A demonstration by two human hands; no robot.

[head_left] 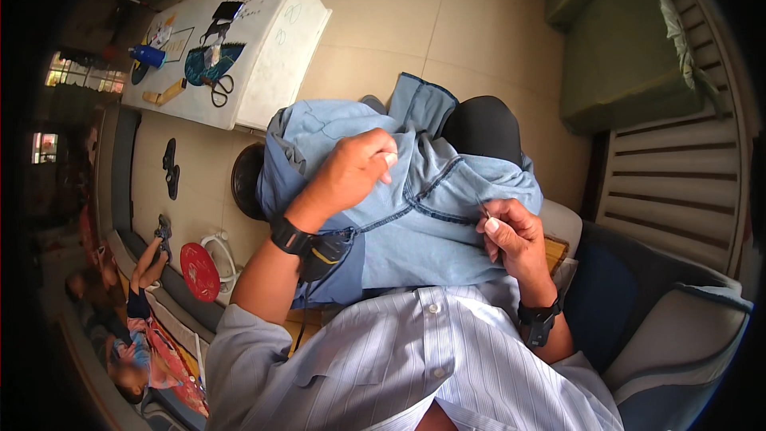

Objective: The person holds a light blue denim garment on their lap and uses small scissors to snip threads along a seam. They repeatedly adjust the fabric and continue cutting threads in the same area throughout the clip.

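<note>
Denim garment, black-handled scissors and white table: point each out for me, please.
Denim garment point(427, 251): head view, on the light-blue cloth over the lap.
Black-handled scissors point(215, 85): head view, where the handles meet.
White table point(277, 64): head view, on its bare side panel.

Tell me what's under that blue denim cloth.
A dark-clad knee pokes out past the far edge of the denim cloth; whatever else lies beneath is covered.

The denim garment point(399, 259) is pale washed blue — its seams point(412, 201) run dark navy. The shirt point(367, 343) is pale lilac-grey with fine stripes. Both wrist straps point(290, 235) are black; the table point(275, 72) is white, the bottle point(148, 55) deep blue, the floor tiles point(383, 16) beige, the round disc point(199, 271) red — and the draped cover point(622, 56) olive green.
</note>
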